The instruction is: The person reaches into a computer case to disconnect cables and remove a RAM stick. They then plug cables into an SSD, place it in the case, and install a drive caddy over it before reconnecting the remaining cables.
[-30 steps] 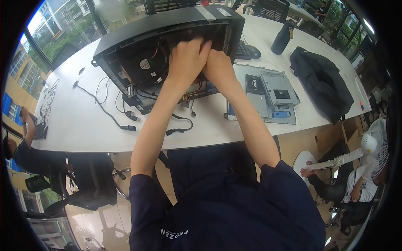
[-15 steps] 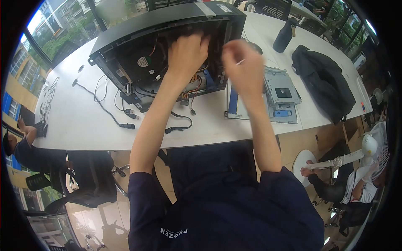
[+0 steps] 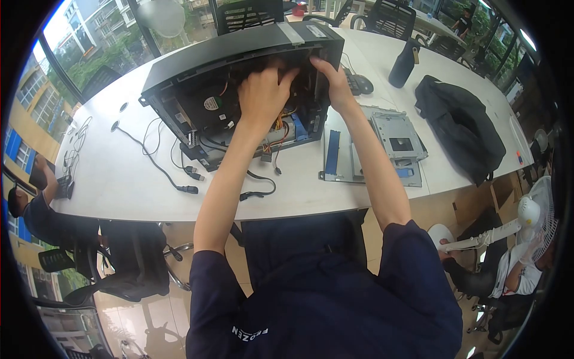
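Head view: the right hand (image 3: 333, 87) has returned to the open case (image 3: 233, 52) on the bench (image 3: 134, 188), near the left hand (image 3: 262, 99) inside; both appear engaged, but I cannot tell either grip.

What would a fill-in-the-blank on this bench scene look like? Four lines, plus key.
1. The hand nearer the dark bottle is the person's ____ one.
2. Of the computer case and the dark bottle, the left hand reaches into the ____.
3. The long strip on the metal panel is ____ in colour.
4. The dark bottle is standing ____, not lying down.

Missing words: right; computer case; blue; upright.
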`<state>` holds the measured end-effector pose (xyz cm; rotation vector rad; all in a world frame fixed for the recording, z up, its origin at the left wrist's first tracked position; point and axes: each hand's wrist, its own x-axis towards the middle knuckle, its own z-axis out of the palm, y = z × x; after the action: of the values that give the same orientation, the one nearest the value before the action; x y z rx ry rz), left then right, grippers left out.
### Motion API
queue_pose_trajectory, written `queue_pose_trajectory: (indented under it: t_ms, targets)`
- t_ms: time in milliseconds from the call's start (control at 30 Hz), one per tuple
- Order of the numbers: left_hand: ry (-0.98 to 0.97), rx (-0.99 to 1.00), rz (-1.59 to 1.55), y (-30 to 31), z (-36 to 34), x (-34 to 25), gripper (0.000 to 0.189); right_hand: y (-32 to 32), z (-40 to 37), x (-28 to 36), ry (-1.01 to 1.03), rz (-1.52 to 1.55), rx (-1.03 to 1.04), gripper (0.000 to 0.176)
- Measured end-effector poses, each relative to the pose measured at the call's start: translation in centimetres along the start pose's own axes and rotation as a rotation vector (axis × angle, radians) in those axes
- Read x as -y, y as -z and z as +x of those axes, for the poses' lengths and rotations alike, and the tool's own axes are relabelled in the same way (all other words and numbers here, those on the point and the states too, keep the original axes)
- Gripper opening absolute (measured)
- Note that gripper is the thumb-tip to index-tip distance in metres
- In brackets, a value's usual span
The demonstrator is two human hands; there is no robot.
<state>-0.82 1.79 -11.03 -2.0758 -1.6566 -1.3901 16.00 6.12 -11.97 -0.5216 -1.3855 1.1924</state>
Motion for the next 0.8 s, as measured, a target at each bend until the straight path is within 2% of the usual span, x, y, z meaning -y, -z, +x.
queue_pose_trajectory:
  t_ms: [100, 433, 600, 667, 800]
  targets:
    - [0.017, -0.002, -0.02, 0.3, -0.2, -0.7, 0.028, -0.3, -0.2, 0.0, 0.18, -0.12, -0.057, 0.036]
    - [0.043, 0.01, -0.094, 0.7, -0.7, -1.3, 0.027, -0.2, -1.2, 1.1, 0.107, -0.105, 0.024, 0.041]
    - [0.048, 0.034, -0.182, 0.9, -0.7, -1.1, 0.027, -0.6, -1.4, 1.1, 0.144, -0.104, -0.023, 0.042]
    - [0.008, -0.012, -0.064, 0.8, -1.2, -1.1, 0.029, -0.7, -1.5, 0.8, 0.15, -0.094, -0.034, 0.042]
    - [-0.1, -0.108, -0.038, 0.1, -1.4, -0.6, 0.027, -0.7, -1.6, 0.8, 0.146, -0.121, -0.04, 0.042]
